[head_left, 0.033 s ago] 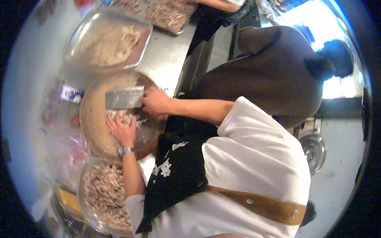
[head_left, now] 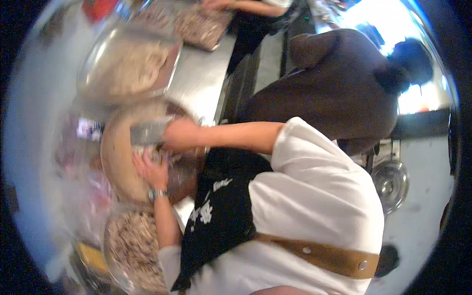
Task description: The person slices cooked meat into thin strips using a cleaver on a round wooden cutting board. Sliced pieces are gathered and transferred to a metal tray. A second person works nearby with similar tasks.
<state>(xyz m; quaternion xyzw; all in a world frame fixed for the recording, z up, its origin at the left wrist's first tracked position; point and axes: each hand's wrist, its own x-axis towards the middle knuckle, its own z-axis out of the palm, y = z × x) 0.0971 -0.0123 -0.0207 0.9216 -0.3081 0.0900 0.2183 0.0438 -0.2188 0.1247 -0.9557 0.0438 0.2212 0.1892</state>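
My right hand point(head_left: 182, 135) is wrapped round the handle of a broad-bladed cleaver point(head_left: 146, 133). Its blade is over a thick round chopping board point(head_left: 117, 160), close to the fingers of my left hand point(head_left: 154, 173). That hand wears a metal wristwatch and lies with fingers spread on a small heap of pale shredded food, perhaps meat point(head_left: 158, 155). Blur and the two hands hide part of the heap. Beside my left forearm stands a clear-looking tub point(head_left: 106, 246) full of pale and dark strips point(head_left: 136, 246).
Beyond the board lies a metal tray point(head_left: 86, 66) with a pale mass point(head_left: 135, 69). Farther off, a co-worker's hand point(head_left: 216, 4) is at a tray of chopped food point(head_left: 201, 27). A lit phone point(head_left: 89, 129) is left of the board. A person in brown point(head_left: 334, 88) stands close to my right.
My right hand and the cleaver have shifted slightly left and down, closer to my left hand. My left hand stays on the food. The whole view has shifted a little and is more blurred.
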